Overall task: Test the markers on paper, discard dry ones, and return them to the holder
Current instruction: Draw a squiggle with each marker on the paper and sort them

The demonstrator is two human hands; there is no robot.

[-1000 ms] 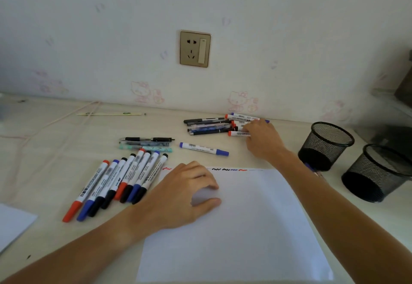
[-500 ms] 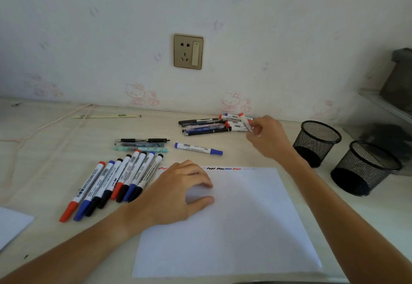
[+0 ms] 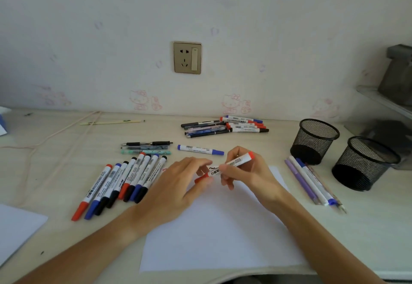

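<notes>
White paper (image 3: 223, 234) lies on the worktop (image 3: 55, 150), its far edge and any test marks there hidden behind both hands. Left of it, a row of markers (image 3: 124, 181) lies side by side. Over the sheet, the left hand (image 3: 178, 185) pinches the red cap end of a marker (image 3: 225, 166), that cap mostly covered by fingertips. The right hand (image 3: 247, 172) grips the same marker's barrel, fingers curled round it. Farther right stand two mesh holders (image 3: 314, 141); whether anything is in them is hard to make out.
</notes>
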